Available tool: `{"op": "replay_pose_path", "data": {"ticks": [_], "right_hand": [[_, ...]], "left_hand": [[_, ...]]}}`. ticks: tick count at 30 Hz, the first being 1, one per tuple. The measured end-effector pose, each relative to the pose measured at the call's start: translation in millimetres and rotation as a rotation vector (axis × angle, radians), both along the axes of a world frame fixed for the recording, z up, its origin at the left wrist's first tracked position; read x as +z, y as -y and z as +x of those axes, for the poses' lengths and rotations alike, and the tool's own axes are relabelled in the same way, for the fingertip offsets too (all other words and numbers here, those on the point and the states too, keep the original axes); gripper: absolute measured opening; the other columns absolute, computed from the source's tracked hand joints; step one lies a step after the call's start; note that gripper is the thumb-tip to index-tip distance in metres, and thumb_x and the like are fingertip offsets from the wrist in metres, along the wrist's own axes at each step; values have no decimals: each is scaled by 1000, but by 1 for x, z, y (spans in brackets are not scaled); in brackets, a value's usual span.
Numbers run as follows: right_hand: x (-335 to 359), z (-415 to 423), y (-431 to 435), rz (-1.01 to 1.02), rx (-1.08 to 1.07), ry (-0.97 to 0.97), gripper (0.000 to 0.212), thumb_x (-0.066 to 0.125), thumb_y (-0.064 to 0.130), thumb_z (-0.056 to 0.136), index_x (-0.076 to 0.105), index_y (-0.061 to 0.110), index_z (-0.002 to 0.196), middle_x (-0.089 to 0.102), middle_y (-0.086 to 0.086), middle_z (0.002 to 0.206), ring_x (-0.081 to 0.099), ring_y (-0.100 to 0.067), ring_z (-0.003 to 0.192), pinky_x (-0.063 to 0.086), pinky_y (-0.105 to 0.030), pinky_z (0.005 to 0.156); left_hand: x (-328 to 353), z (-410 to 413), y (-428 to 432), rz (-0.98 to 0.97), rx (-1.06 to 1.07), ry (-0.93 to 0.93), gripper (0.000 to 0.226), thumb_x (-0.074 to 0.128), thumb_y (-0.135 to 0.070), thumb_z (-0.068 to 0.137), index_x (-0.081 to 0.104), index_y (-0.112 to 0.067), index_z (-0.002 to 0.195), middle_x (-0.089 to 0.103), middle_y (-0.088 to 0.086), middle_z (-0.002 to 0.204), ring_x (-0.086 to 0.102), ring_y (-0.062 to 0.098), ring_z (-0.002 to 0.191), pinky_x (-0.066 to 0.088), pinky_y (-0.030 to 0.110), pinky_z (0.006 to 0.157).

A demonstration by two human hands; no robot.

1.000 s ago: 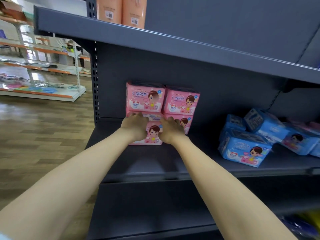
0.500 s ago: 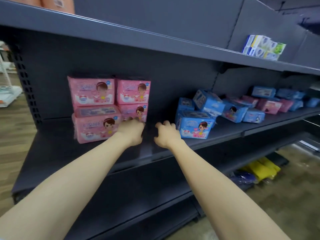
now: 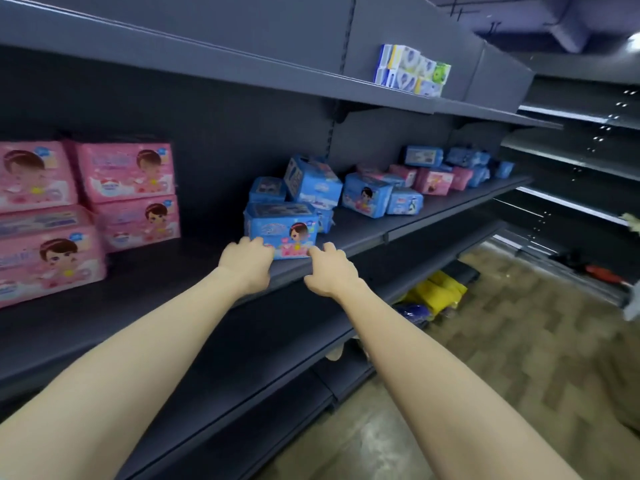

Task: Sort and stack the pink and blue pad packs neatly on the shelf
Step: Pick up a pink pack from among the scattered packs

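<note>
Pink pad packs (image 3: 124, 171) stand stacked two high at the left of the dark shelf (image 3: 156, 278). A loose heap of blue pad packs (image 3: 311, 181) lies in the middle. The front blue pack (image 3: 282, 225) sits near the shelf edge. My left hand (image 3: 247, 261) touches its lower left corner with the fingertips. My right hand (image 3: 330, 271) hovers at its lower right corner, fingers loosely bent and holding nothing. Further right, mixed pink and blue packs (image 3: 433, 180) lie jumbled.
The upper shelf (image 3: 242, 64) overhangs the work area and carries a bundle of tissue packs (image 3: 412, 71). Yellow and blue bags (image 3: 436, 292) lie on the bottom shelf at the right. Bare shelf surface separates the pink stack from the blue heap.
Both hands left the pink stack and moved right to the front blue pack. The view swung right, bringing the jumbled packs into sight.
</note>
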State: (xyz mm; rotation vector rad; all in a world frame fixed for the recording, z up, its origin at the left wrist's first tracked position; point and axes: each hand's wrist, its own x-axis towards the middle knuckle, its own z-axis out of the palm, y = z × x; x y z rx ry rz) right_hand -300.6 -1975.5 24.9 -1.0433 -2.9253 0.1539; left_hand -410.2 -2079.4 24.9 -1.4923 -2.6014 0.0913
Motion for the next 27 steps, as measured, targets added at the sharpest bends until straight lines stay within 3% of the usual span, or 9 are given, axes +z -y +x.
{"op": "replay_pose_path", "data": {"ticks": [3,14,27], "right_hand": [[0,27,-26,-23,-33,7,47,50,16,90,36,12,134,37,-15,133,40,-35,120,40,-40,84],[-10,103,-96,-52,-84,-1,50,50,17,90,35,14,138,36,-14,137,39,-35,122,43,-45,93],[-26,156,-161,-90,-189,-26,51,52,18,88,36,15,137,39,-14,133,40,-35,121,44,-46,95]], "left_hand": [[-1,21,-25,-4,-29,-9,30,51,-24,89,51,-14,117,50,9,119,47,28,112,41,35,80],[-4,93,-103,-11,-78,33,36,51,-24,90,47,-15,124,47,9,121,47,28,111,36,33,73],[-11,132,-175,-19,-166,69,40,49,-24,91,44,-17,130,44,7,128,46,27,115,38,32,75]]}}
